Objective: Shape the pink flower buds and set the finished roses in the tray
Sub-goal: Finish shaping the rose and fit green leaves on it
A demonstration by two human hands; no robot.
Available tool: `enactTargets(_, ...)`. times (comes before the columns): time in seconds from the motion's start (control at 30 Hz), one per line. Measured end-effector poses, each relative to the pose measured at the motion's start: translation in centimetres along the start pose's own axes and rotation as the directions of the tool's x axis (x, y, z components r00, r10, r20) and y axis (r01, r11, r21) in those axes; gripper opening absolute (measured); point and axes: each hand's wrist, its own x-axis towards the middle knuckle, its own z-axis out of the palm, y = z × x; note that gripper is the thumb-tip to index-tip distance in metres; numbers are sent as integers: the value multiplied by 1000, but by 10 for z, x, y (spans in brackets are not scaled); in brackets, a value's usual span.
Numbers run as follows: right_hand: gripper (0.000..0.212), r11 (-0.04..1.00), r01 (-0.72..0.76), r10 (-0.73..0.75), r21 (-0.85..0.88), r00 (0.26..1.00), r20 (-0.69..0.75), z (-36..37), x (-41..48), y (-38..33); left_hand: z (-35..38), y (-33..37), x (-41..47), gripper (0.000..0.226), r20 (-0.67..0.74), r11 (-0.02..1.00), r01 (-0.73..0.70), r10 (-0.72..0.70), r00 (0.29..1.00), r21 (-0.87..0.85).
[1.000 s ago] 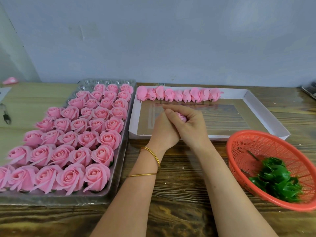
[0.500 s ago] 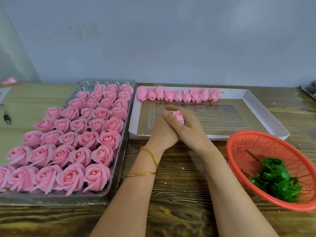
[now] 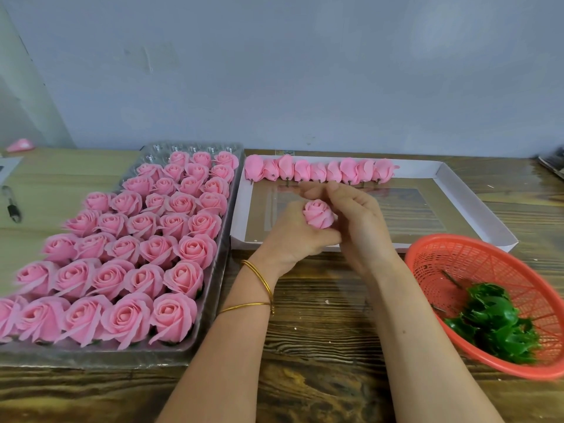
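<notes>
My left hand (image 3: 293, 236) grips the pink bud (image 3: 319, 214) from below, petals pointing up above my curled fingers (image 3: 323, 236). My right hand (image 3: 363, 221) lies behind it, its fingers nearly straight across the bud's far side. On the desk (image 3: 320, 331), the clear tray (image 3: 122, 358) at left is packed with finished roses (image 3: 125, 248). The white box (image 3: 476, 206) holds a row of buds (image 3: 317, 170) along its far wall. The red basket (image 3: 488, 270) holds green leaves (image 3: 494, 325).

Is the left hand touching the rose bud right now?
Touching. The head view shows the rose bud seated in the left hand, fingers curled round its base, no gap.
</notes>
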Motion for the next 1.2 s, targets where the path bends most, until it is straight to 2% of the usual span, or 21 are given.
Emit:
enactTargets(0.1,37,1000,-13,12,25,999,42,6,0,-1,0,0,0,37,67,992,22,-14,998,-126)
enactTargets(0.23,37,998,-40,37,41,997,64,8,0,-2,-1,2,0,37,109,980,56,-36,993,-190)
enactTargets(0.43,40,999,-12,14,-47,999,48,13,-2,1,-2,0,3,32,88,962,81,-60,994,-259)
enactTargets(0.7,61,977,-7,22,-215,998,66,17,-4,1,-3,-1,4,24,9,957,74,-75,997,-280)
enactTargets(0.87,49,973,35,-11,-227,995,104,17,-6,4,-4,-3,6,9,-87,968,70,-94,992,-239)
enactTargets(0.97,50,974,27,-6,-226,996,93,17,-5,7,-5,-4,8,11,-173,974,13,-53,984,-225)
enactTargets(1.07,59,970,7,6,-244,999,52,17,-2,10,-10,-7,11,24,-215,978,-37,-8,977,-205)
enactTargets(1.2,46,985,-45,39,-165,998,-39,16,0,13,-15,-11,12,4,-304,974,-105,40,952,-200)
